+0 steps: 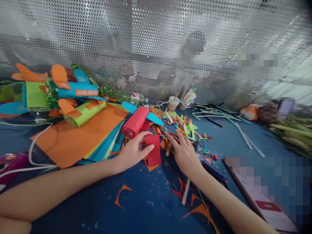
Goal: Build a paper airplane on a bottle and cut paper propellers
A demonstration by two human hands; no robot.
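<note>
My left hand [133, 152] pinches a small red paper rectangle [153, 150] between thumb and fingers, just above the blue table [136, 201]. Right behind it lies a bottle wrapped in red paper [135, 122] with light-blue paper wings. My right hand [183, 152] lies beside the red piece with fingers stretched out over a heap of coloured paper scraps [185, 130]; a thin stick-like thing pokes out near its fingertips, but whether the hand holds it I cannot see.
A stack of orange, yellow and blue paper sheets [80, 136] lies at the left, with paper-covered bottle aeroplanes [73, 89] behind it. Cups with sticks [180, 100] stand by the perforated metal screen [156, 48]. White cable [34, 146] runs at left. Green stalks [292, 131] lie right.
</note>
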